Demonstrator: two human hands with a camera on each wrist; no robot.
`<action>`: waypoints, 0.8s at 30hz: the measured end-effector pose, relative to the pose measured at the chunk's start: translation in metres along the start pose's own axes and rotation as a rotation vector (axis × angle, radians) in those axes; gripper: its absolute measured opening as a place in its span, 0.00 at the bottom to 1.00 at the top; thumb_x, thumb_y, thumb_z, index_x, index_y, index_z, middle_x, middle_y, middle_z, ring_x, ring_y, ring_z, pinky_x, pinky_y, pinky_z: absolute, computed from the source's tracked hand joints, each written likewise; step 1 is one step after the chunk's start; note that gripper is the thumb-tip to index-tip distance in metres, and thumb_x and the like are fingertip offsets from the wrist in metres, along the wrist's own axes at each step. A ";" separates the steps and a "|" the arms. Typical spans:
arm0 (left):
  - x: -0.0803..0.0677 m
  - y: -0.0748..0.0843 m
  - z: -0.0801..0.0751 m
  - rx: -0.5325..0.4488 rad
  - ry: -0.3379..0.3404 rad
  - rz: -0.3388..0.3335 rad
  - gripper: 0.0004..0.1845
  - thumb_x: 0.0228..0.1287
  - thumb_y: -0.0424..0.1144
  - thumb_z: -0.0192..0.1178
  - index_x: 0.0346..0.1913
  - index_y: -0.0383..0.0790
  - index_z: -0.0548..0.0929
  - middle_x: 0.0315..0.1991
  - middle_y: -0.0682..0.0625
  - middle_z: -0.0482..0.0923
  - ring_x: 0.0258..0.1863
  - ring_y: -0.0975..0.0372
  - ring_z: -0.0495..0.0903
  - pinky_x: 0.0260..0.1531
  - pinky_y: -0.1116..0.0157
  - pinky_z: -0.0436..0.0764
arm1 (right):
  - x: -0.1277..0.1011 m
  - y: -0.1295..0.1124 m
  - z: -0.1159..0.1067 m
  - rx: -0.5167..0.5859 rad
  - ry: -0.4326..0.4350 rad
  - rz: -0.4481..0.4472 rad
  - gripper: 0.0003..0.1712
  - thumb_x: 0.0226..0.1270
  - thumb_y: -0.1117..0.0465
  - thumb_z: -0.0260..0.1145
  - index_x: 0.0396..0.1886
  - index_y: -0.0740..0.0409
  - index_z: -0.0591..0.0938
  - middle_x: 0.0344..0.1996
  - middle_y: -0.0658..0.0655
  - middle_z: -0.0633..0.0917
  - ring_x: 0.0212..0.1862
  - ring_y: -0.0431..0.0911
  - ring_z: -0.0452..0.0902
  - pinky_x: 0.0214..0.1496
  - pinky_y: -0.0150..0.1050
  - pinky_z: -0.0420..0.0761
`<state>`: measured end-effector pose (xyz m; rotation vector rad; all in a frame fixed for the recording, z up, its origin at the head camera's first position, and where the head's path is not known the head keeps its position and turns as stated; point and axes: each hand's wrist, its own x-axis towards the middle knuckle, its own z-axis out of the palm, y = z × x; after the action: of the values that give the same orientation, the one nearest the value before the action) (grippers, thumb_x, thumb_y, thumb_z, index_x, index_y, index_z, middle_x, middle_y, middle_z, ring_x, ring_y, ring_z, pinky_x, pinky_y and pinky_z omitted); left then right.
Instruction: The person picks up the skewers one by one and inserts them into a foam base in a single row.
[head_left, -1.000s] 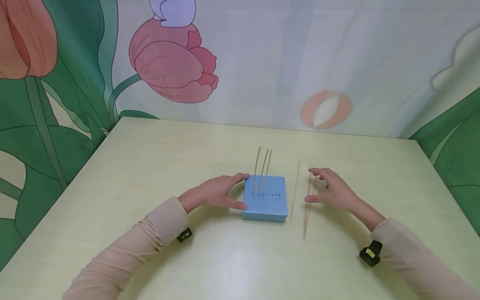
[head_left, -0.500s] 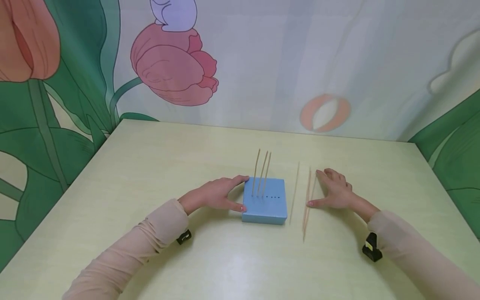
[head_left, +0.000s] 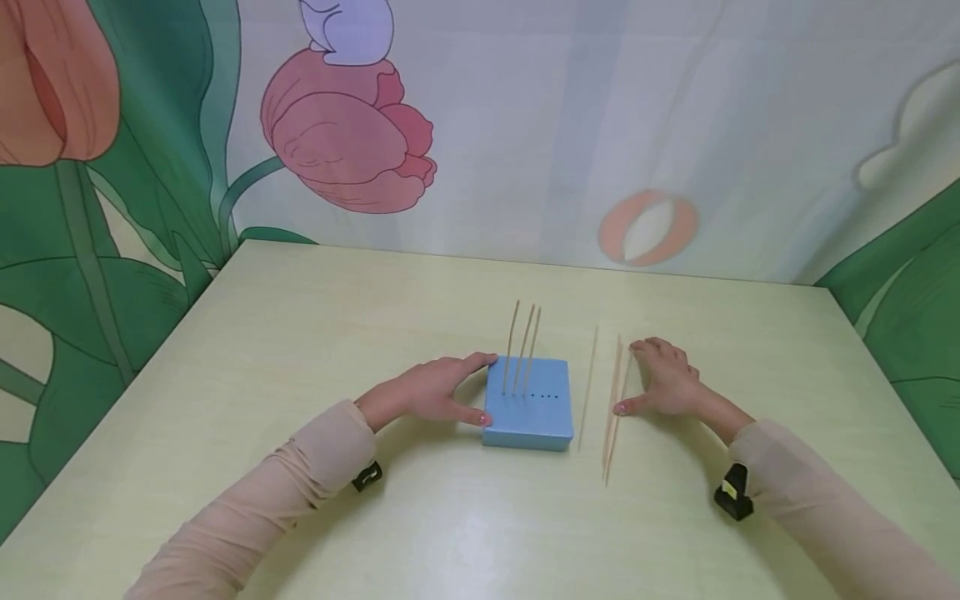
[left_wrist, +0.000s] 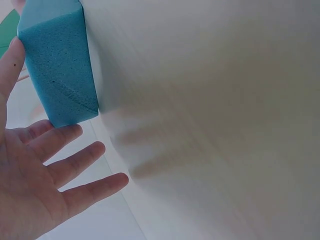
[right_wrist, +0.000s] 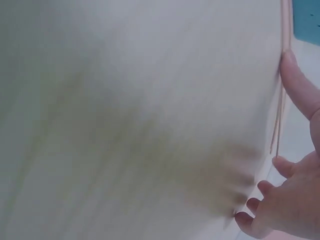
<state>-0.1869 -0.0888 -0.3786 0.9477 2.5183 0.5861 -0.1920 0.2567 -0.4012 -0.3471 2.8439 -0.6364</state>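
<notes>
A blue foam block [head_left: 528,423] lies on the table, with three thin wooden skewers [head_left: 512,346] standing upright in its row of holes. My left hand [head_left: 435,390] holds the block by its left side, thumb at the near corner and index finger at the far one; the left wrist view shows the block's side face [left_wrist: 60,65] between them. Right of the block lies a single skewer [head_left: 588,387], and beyond it a few skewers [head_left: 610,429] lie close together. Over these my right hand [head_left: 666,382] is spread, its thumb touching them midway and its index fingertip near their far end.
The pale wooden table [head_left: 337,308] reaches back to a hanging cloth [head_left: 525,133] printed with tulips. Several small holes [head_left: 544,396] without skewers continue the row on the block. A black wrist camera [head_left: 733,492] hangs under the right sleeve.
My right hand has lowered onto the skewers, its index finger shifting right to the far end and its thumb coming down slightly nearer. The left hand stays at the block.
</notes>
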 end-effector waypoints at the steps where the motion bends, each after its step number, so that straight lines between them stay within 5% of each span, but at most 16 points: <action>1: 0.000 0.000 0.000 0.000 0.000 -0.001 0.46 0.53 0.56 0.62 0.70 0.42 0.52 0.66 0.46 0.60 0.63 0.54 0.62 0.59 0.56 0.63 | 0.000 0.000 0.000 0.010 0.004 0.001 0.60 0.38 0.42 0.76 0.64 0.69 0.57 0.62 0.75 0.53 0.61 0.72 0.44 0.50 0.70 0.54; 10: 0.002 -0.001 0.002 0.002 -0.004 -0.010 0.46 0.53 0.56 0.62 0.70 0.43 0.52 0.66 0.47 0.60 0.63 0.54 0.61 0.59 0.56 0.64 | -0.007 -0.001 -0.007 0.328 0.049 -0.045 0.55 0.45 0.59 0.75 0.65 0.69 0.50 0.53 0.72 0.69 0.56 0.63 0.63 0.57 0.57 0.61; 18: 0.002 -0.002 0.002 0.009 -0.001 -0.007 0.47 0.53 0.57 0.62 0.70 0.43 0.52 0.66 0.46 0.60 0.63 0.54 0.62 0.58 0.55 0.64 | -0.013 -0.004 -0.012 0.548 0.089 -0.096 0.51 0.52 0.69 0.69 0.68 0.63 0.47 0.36 0.67 0.80 0.36 0.46 0.78 0.40 0.32 0.77; 24: 0.002 -0.004 0.003 0.003 0.004 -0.007 0.47 0.53 0.57 0.62 0.70 0.43 0.52 0.66 0.47 0.60 0.63 0.54 0.61 0.59 0.56 0.63 | -0.019 -0.013 -0.020 0.627 0.143 -0.117 0.47 0.55 0.74 0.64 0.69 0.62 0.48 0.31 0.65 0.82 0.31 0.42 0.81 0.37 0.30 0.78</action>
<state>-0.1886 -0.0894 -0.3830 0.9396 2.5257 0.5822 -0.1763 0.2579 -0.3753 -0.3647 2.5728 -1.5653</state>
